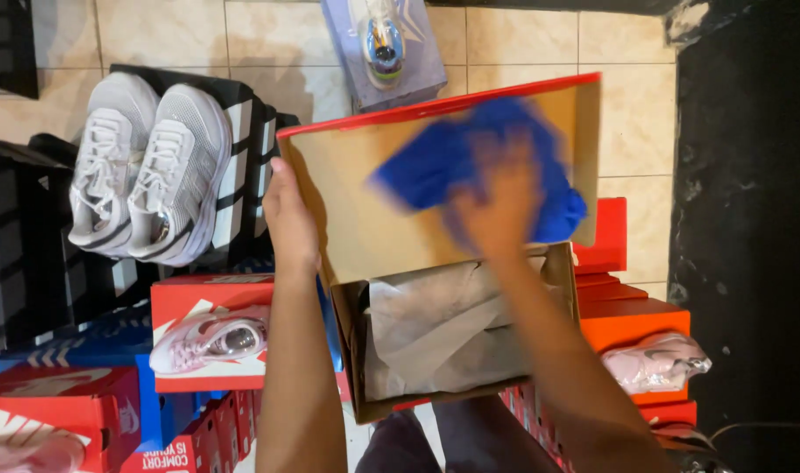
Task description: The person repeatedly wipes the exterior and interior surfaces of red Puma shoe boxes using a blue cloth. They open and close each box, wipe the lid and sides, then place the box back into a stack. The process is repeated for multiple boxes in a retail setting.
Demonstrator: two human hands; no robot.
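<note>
Nearest the camera, the person's two bare forearms rise from the bottom edge toward an open shoebox (pixel 452 342) of brown cardboard that sits low in the middle of the view. The right hand (pixel 496 210), blurred with motion, presses a blue cloth (pixel 457 162) flat against the inner face of the raised lid (pixel 356 201); its fingers are spread over the cloth rather than curled round it, so whether they pinch the fabric cannot be told. The left hand (pixel 288 219) is closed on the lid's left edge, thumb side against the cardboard, holding it upright. The lid is red along its rim and plain brown inside. In the box below it lies crumpled grey wrapping paper (pixel 444 328), which hides whatever is underneath. Outward from there, the floor (pixel 540 39) is pale beige tile, with a dark, rough wall or pillar down the right side. Left of the box a pair of white trainers (pixel 146 171) stands on black-and-white striped boxes, and a pink shoe (pixel 211 340) wrapped in clear film rests on a red shoebox (pixel 198 302). More red and blue boxes crowd the lower left corner. At the right, another wrapped pink shoe (pixel 654 361) lies on stacked orange boxes (pixel 627 320). At the top edge, a colourful shoe sits on a lilac box (pixel 387 48).
</note>
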